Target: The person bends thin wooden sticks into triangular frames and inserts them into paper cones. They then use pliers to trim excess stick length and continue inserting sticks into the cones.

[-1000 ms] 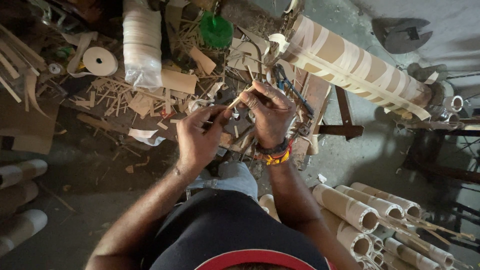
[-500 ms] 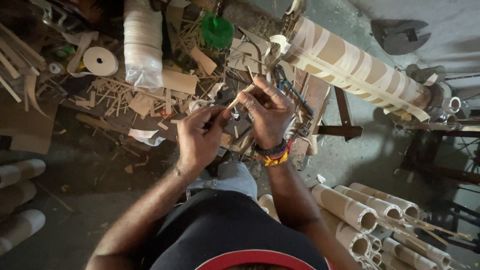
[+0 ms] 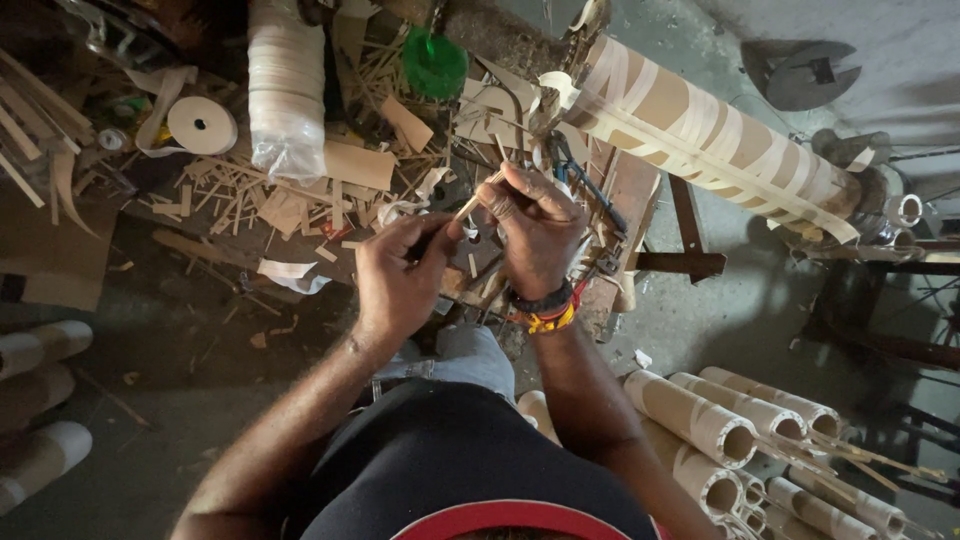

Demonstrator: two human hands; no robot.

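Note:
My left hand (image 3: 405,275) and my right hand (image 3: 540,235) meet over a cluttered workbench (image 3: 640,190). My right hand pinches a thin wooden stick (image 3: 478,196) that slants up to the right. The fingertips of my left hand close on the lower end of the same stick, near a small dark tool I cannot make out. A beaded wristband (image 3: 545,315) sits on my right wrist.
A long cardboard tube wrapped with pale tape (image 3: 700,135) lies at upper right. Several shorter tubes (image 3: 720,430) are stacked at lower right, more at the left edge (image 3: 40,400). A tape roll (image 3: 200,125), a bagged stack of rolls (image 3: 287,90), a green object (image 3: 435,65) and wood scraps (image 3: 260,190) lie behind.
Both hands have stayed together over the bench; the fingers shifted slightly along the stick. Nothing else moved.

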